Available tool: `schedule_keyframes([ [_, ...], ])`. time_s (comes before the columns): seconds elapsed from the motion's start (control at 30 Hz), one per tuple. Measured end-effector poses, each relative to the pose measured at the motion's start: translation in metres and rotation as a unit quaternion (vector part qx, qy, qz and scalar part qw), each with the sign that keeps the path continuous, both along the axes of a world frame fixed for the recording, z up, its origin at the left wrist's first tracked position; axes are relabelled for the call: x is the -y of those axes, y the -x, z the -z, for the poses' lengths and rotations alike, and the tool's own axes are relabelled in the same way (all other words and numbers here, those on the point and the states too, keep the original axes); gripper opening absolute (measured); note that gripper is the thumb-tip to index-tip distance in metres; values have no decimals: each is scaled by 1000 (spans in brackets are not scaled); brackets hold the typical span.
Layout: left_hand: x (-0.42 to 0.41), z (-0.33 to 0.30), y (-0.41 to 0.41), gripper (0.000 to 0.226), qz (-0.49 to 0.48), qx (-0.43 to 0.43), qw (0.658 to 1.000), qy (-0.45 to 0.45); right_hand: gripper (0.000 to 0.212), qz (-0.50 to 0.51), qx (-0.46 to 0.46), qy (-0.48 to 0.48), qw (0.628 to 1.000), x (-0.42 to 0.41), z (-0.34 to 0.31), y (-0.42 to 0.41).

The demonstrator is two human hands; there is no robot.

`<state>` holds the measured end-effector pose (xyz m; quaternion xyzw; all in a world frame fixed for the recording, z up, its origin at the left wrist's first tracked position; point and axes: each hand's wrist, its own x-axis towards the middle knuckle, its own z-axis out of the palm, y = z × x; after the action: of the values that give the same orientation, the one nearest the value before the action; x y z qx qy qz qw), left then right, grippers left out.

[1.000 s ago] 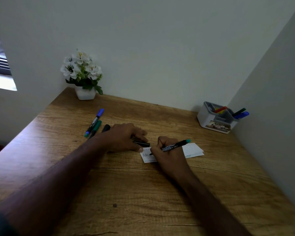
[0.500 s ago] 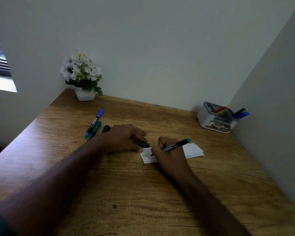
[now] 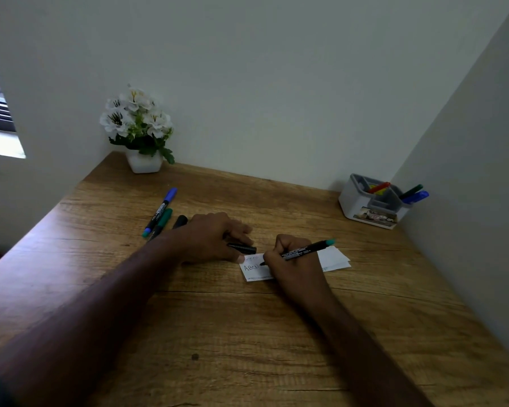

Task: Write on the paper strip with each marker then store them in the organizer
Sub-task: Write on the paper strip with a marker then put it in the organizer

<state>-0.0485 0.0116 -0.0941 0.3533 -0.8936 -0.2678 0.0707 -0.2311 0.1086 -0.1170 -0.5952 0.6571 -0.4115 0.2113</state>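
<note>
Right hand pinches the marker; left hand pins the flimsy paper strip by its edge, cap tucked under.

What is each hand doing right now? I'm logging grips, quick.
Left hand: holds a black cap, fingertip on the paper strip.
Right hand: grips the marker, tip on the strip.

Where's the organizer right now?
Head view: the organizer sits far right on the desk, in the back corner against the walls, beyond the right hand.
</note>
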Motion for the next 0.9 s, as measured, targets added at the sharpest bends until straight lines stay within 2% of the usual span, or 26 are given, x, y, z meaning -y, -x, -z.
schedule_keyframes([
  [0.3, -1, -1, 0, 47, 7, 6, 1000, 1, 34, -2, -22, -3, 1000, -1, 0, 0],
  [0.9, 0, 1, 0, 47, 4, -5, 1000, -5, 29, 8, -4, 5, 1000, 0, -2, 0],
])
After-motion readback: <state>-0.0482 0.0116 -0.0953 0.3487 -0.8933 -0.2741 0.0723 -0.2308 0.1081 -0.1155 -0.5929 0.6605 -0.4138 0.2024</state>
